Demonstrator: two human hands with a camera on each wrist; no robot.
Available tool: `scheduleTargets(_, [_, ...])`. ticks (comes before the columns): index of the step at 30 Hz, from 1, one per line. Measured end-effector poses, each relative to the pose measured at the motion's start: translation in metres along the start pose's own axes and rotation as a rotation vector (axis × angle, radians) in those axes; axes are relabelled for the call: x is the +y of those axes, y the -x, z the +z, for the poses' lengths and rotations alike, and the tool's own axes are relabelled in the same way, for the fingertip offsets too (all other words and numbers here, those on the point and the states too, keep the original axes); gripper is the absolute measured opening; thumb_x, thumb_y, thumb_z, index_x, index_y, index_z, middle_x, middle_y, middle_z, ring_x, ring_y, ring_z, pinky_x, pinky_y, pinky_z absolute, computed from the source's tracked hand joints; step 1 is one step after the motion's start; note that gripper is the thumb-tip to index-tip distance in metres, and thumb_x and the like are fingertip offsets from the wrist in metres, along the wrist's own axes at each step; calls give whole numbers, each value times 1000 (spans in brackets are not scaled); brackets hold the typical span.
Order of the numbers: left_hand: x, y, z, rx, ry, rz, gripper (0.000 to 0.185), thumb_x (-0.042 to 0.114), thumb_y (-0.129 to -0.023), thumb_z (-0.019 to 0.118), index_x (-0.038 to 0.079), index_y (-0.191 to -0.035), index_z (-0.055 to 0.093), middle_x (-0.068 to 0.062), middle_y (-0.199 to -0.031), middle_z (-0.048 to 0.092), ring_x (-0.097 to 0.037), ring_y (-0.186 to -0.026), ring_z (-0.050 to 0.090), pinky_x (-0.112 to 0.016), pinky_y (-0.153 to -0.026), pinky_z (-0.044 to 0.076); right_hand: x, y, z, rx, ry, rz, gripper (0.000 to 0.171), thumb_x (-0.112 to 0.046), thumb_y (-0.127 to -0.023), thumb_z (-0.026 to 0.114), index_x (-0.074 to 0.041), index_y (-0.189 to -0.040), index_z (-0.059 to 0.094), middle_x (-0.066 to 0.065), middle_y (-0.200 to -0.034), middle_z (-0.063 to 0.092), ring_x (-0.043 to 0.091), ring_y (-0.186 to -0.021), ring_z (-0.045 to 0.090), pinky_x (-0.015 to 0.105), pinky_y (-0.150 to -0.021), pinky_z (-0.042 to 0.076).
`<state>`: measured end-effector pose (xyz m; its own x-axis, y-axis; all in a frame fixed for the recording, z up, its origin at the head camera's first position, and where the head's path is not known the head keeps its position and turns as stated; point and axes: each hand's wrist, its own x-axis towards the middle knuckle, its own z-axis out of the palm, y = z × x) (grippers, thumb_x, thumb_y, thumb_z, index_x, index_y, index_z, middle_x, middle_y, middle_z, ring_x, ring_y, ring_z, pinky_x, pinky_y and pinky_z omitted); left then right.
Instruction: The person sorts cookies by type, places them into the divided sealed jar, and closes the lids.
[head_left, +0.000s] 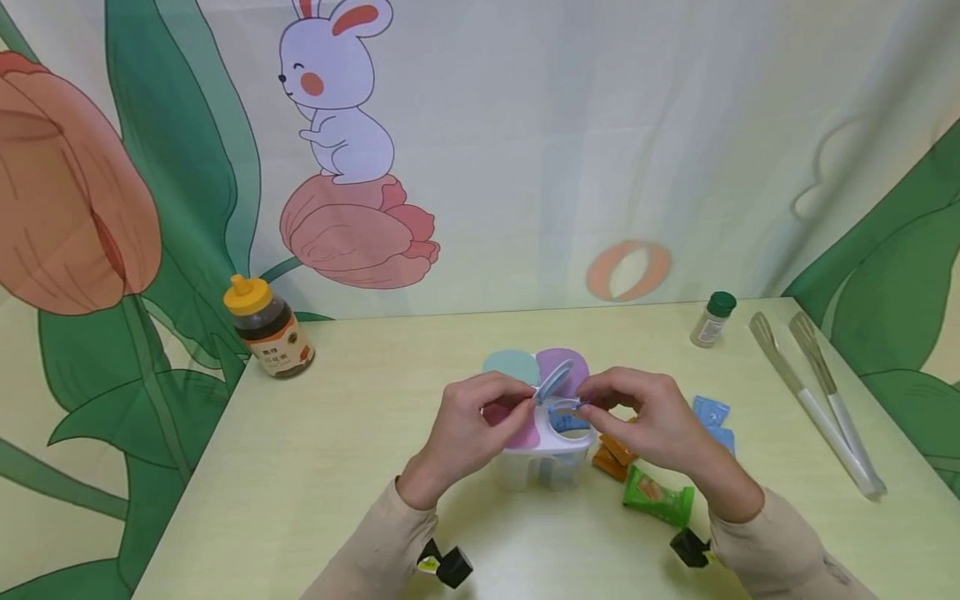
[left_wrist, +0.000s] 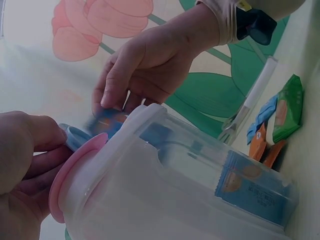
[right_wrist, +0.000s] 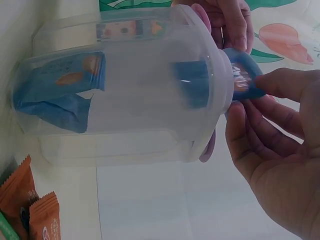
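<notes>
A clear plastic container (head_left: 517,473) with a white top and round colored lids stands at the front middle of the table. My left hand (head_left: 467,421) pinches its light blue lid (head_left: 553,381), which is tilted up from the round opening. At that opening, my right hand (head_left: 660,419) pinches a blue snack packet (right_wrist: 242,80) by its upper end, and the lower part hangs inside the container. Other blue packets (right_wrist: 60,80) lie at the bottom of the same compartment. A packet with orange and red print (right_wrist: 125,30) shows through the wall of another compartment.
Orange packets (head_left: 611,458), a green packet (head_left: 658,497) and blue packets (head_left: 711,411) lie right of the container. Farther right are tongs (head_left: 825,408) and a green-capped shaker (head_left: 712,319). A yellow-capped bottle (head_left: 272,329) stands back left, before a printed curtain (head_left: 510,167).
</notes>
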<state>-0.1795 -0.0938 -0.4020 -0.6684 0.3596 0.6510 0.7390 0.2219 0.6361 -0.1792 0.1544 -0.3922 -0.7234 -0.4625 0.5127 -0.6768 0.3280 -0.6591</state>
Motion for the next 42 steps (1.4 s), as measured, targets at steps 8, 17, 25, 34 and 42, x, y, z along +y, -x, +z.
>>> scheduleTargets(8, [1,-1,-1,0,-6,4,10,2,-84,73,0,-94,73,-7,-88,72,-9,-74,66,-20,-65,58,2,-1,-1,-26,60,-36,21,-1,-82,75,-14,-97,72,-7,-91,68,6,-76,60,21,-67,55])
scheduleTargets(17, [1,-1,-2,-1,-13,5,9,3,-84,73,0,-93,73,-8,-88,72,-9,-74,66,-19,-65,58,6,1,-3,-145,118,-124,17,-5,-84,74,-18,-94,76,-8,-97,68,9,-87,62,26,-72,57])
scheduleTargets(25, [0,-1,-2,3,-14,8,10,2,-84,73,0,-93,73,-8,-88,72,-10,-75,66,-19,-66,58,6,-2,-3,-206,169,-159,12,-7,-83,75,-15,-92,77,-10,-96,67,7,-91,57,22,-76,55])
scheduleTargets(34, [-1,0,-1,2,-22,15,11,1,-83,74,0,-93,73,-8,-88,72,-9,-74,66,-18,-65,58,9,1,-4,-198,137,-140,17,-7,-85,73,-20,-96,74,-9,-99,68,8,-92,59,25,-76,57])
scheduleTargets(42, [0,0,-1,6,-12,28,10,3,-84,73,1,-93,73,-7,-88,72,-9,-73,66,-19,-65,58,12,4,-6,-140,89,-138,25,-1,-82,75,-17,-101,72,-3,-98,69,10,-85,63,26,-71,58])
